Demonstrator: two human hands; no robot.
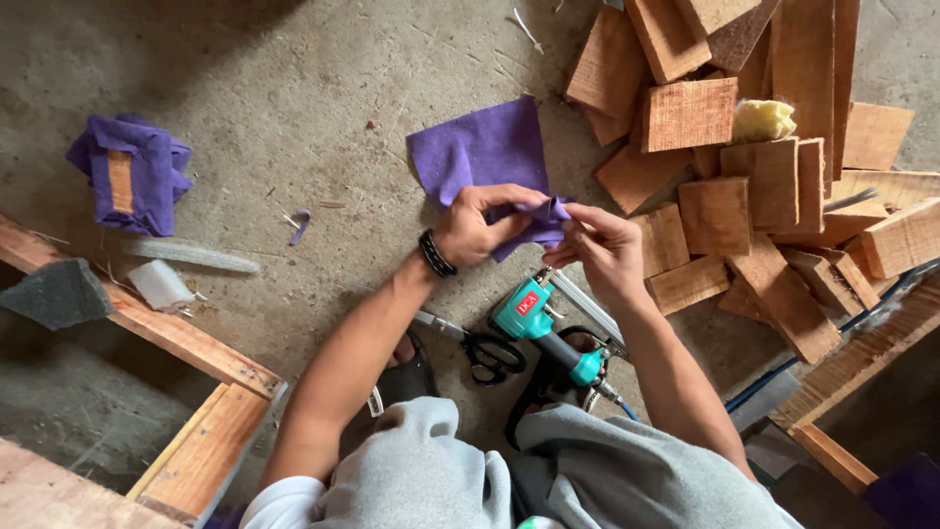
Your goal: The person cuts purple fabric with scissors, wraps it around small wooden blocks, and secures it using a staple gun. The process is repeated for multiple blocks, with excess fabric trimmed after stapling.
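Purple felt cloth square (487, 149) lies spread on the concrete floor (294, 98); left hand (473, 227) and right hand (599, 247) fingers pinch its near corner taut between them, folding it.

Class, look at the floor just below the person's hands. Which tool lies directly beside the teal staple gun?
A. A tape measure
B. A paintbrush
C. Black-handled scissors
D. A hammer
C: black-handled scissors lie on the concrete floor, just left of the teal staple gun.
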